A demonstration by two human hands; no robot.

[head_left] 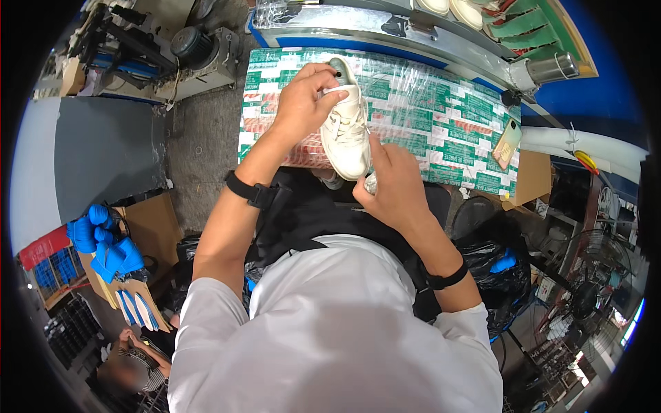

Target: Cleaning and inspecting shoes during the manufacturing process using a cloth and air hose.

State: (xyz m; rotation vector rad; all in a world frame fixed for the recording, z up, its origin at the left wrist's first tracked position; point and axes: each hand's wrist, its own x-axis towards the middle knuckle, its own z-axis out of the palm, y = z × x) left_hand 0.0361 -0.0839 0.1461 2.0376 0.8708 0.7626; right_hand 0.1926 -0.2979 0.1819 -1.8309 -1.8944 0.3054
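A white lace-up sneaker [346, 144] rests on the taped work surface [420, 103], its toe towards me and its heel away. My left hand [306, 100] is closed on the far part of the shoe, with fingers at the collar opening and thumb by the tongue. Beside the toe, my right hand [396, 182] is curled, its index finger along the shoe's right side. Between its thumb and fingers shows a small whitish thing [372, 182], too hidden to name. A phone [507, 144] lies at the surface's right end.
Behind the surface runs a metal-edged conveyor [385, 26] with pale shoes [465, 12] beyond it. A motor-driven machine [200, 51] stands at far left. Blue bundles [107, 244] sit over a cardboard box at left. Another person [134, 365] is at lower left. A fan [585, 296] stands at right.
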